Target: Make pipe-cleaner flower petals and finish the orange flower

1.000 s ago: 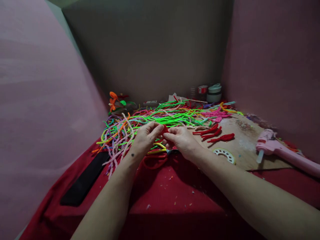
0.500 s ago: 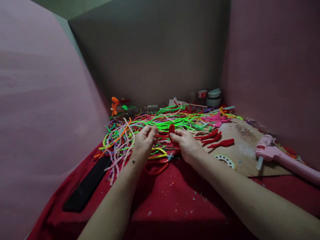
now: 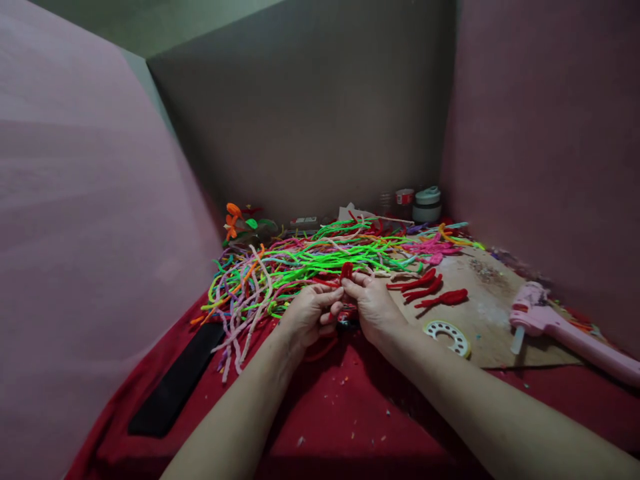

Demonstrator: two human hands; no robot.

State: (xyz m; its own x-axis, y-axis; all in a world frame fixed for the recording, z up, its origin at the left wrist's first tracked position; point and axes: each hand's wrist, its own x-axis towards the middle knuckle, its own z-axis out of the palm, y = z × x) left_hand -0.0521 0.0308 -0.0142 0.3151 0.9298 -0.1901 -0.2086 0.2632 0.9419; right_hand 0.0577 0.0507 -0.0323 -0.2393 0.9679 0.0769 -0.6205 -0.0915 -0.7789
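Observation:
Between my two hands is a red pipe cleaner [image 3: 347, 270], its bent loop standing up above the fingertips. My left hand [image 3: 313, 312] pinches its lower part, with the thumb against the fingers. My right hand [image 3: 371, 300] is closed on it near the loop, and the fingertips of both hands meet. Just right of my right hand lie several red pipe cleaner pieces [image 3: 424, 287] folded into petal-like loops. Behind the hands spreads a pile of loose pipe cleaners [image 3: 345, 255] in green, pink, orange and other colours. Something red and dark under my hands is mostly hidden.
A pink glue gun [image 3: 543, 317] lies at the right on a brown board [image 3: 493, 333], near a white ring with holes [image 3: 447, 338]. A black strip [image 3: 177, 380] rests on the red cloth [image 3: 345, 413] at left. Orange flowers [image 3: 231, 220] and a lidded jar [image 3: 427, 204] stand behind.
My left hand has moved right and slightly down to meet my right hand at the red pipe cleaner. The stretch that showed between the hands is now mostly covered. The view has tilted slightly.

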